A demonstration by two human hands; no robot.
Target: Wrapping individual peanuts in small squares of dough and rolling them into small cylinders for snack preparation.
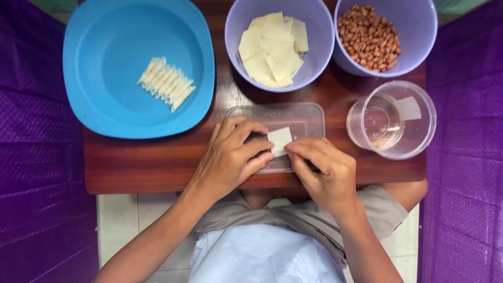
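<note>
Both hands — left hand (230, 157), right hand (322, 170) — pinch a small pastry square (279, 140) over the clear lid (309, 119) at frame centre; too hard a pinch could tear it.

A blue plate (105, 99) is sitting at the far left of the dark wooden table (146, 162), carrying a neat slanted row of folded pale wrappers (166, 83). Beside it, a lavender bowl (236, 31) is holding a loose stack of flat pale sheets (272, 50). A second lavender bowl (419, 26) at the far right is holding brown peanuts (369, 36). Below that bowl, a clear round cup (419, 133) is lying tipped toward the camera. Purple cloth (36, 157) is hanging on both sides, and pale floor tiles (118, 220) are showing under the table's near edge.
</note>
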